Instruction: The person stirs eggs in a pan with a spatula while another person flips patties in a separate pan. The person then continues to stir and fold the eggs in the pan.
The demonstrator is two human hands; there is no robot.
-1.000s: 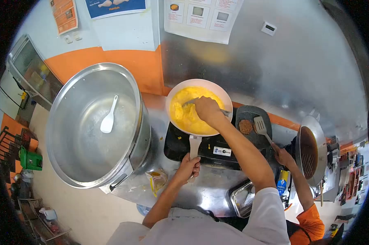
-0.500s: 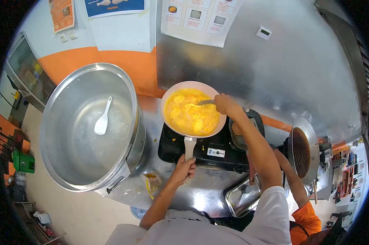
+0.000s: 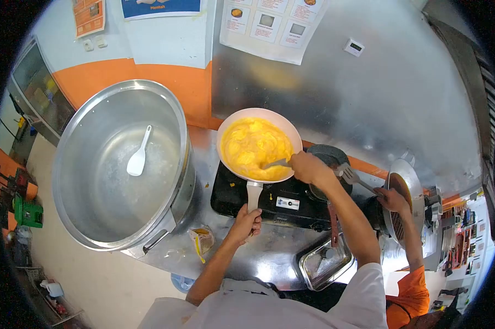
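Note:
A light frying pan [image 3: 292,133] full of loose yellow scrambled egg [image 3: 252,143] sits on the left of a black gas stove [image 3: 236,200]. My left hand [image 3: 245,225] is closed around the pan's pale handle [image 3: 254,194]. Over the pan's right rim, my right hand [image 3: 311,168] grips a grey spatula [image 3: 277,163], whose blade dips into the egg near the front right side. My right forearm partly covers a dark pan [image 3: 328,155] with a reddish-brown handle [image 3: 333,219] on the stove's right.
A large aluminium pot [image 3: 102,159] holding a white rice paddle [image 3: 138,158] stands left. An opened plastic packet [image 3: 202,241] lies near the counter edge. A metal tray [image 3: 324,263] is front right. A co-worker's hand [image 3: 392,200] holds a slotted turner [image 3: 354,176] by a wok [image 3: 414,181].
My right hand has drawn the spatula toward me, from the egg's middle right to its front right. The co-worker's hand has raised a slotted turner into view over the dark pan.

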